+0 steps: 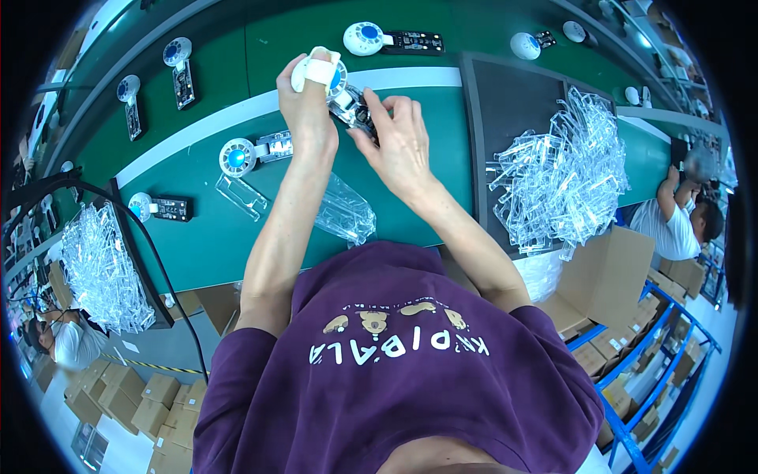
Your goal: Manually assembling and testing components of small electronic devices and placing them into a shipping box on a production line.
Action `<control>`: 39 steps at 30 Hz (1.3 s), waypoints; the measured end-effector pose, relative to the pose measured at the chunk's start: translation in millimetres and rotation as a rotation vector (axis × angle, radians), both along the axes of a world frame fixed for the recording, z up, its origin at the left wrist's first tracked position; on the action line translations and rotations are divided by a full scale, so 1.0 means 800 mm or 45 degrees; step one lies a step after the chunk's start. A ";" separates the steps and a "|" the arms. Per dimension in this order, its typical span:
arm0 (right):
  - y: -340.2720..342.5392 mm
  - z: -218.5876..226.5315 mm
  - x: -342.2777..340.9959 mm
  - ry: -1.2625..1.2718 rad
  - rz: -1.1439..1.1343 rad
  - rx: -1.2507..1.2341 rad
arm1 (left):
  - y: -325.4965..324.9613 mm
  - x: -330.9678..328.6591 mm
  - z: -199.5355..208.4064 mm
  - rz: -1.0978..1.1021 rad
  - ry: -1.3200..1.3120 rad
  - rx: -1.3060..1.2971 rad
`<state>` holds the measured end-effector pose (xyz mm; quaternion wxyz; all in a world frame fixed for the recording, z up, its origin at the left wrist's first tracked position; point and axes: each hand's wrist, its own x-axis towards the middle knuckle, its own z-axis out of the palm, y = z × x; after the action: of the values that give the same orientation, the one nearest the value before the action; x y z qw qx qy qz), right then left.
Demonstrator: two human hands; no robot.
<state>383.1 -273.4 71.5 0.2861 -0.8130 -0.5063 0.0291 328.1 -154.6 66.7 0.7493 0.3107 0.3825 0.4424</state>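
Between my hands, over the far edge of the green mat, is a fan-like unit [353, 108] with a round white and blue head and a dark, open body with exposed electronics. My left hand [306, 99] grips it at the head, a pale wrap or pad on one finger. The thumb and fingers of my right hand [399, 138] close on the body's right side. A similar unit [238, 157] lies left of my left forearm, which partly hides it. Near it are a thin clear plastic frame [241, 197] and a clear plastic sleeve [346, 212].
On the right, a dark tray [505, 91] bears a heap of clear plastic parts [560, 178]; another heap [106, 268] lies at far left. Several similar units, such as one at the top [365, 38], lie on the green belt [292, 28]. A black cable [158, 261] curves down the left.
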 end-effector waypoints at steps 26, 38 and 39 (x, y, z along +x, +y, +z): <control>0.075 -0.009 -0.002 1.510 -0.661 0.774 | -0.039 -0.042 0.031 -0.110 0.085 0.539; -0.012 0.014 0.129 0.292 -0.353 0.351 | 0.171 -0.073 -0.046 -0.162 0.513 0.350; -0.049 0.000 0.176 -0.013 -0.467 0.306 | 0.213 -0.085 -0.061 -0.182 0.568 0.299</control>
<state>523.6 -312.6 71.1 0.3790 -0.8516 -0.3513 -0.0881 260.4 16.0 17.7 0.6345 0.5117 0.4615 0.3502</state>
